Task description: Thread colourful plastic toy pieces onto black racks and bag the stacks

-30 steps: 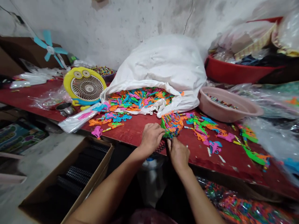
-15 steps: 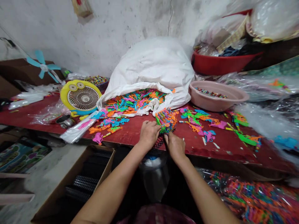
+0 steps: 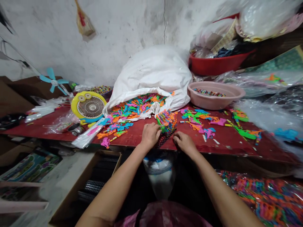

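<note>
A black perforated rack (image 3: 163, 140) lies at the table's front edge, its far part packed with upright, brightly coloured small plastic toys (image 3: 166, 121) shaped like toy pistols. My left hand (image 3: 150, 136) rests on the rack's left side with its fingers curled against it and the toys. Just right of the rack is my right hand (image 3: 186, 142), its fingers bent and drawn together; whether something small sits in them I cannot make out. Behind the rack, a big white sack (image 3: 153, 72) spills loose toys (image 3: 139, 105) from its open mouth.
More toys (image 3: 201, 121) are scattered on the red table (image 3: 142, 126). A pink basin (image 3: 215, 101) with small beads stands right of the sack, a yellow fan (image 3: 88, 107) left of it. Below left, a cardboard box (image 3: 115, 167) holds black racks; bagged toys (image 3: 258, 192) lie below right.
My right hand has drawn back to the right, away from the rack and toys. The left hand stays at the rack's left side. The camera view has shifted slightly.
</note>
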`<state>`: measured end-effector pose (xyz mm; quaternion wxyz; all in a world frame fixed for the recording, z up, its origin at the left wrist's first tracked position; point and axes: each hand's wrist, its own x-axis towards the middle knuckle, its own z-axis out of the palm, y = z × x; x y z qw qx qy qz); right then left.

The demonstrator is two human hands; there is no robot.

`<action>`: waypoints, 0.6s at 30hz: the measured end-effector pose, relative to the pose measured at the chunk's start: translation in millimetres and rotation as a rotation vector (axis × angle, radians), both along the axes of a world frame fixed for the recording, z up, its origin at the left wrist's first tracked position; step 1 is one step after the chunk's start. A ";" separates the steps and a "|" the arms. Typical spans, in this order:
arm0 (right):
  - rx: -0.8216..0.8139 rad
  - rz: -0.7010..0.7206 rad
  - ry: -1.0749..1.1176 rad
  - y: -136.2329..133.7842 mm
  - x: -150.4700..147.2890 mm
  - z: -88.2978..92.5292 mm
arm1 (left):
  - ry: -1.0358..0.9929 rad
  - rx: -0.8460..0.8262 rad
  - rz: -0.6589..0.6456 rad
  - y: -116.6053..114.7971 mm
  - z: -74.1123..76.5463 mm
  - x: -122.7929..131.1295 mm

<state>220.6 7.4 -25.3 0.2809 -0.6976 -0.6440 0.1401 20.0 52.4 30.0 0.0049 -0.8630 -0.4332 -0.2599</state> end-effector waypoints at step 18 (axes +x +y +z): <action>0.055 -0.103 -0.306 -18.8 -10.2 -3.6 | -0.205 0.150 -0.111 7.8 10.1 31.8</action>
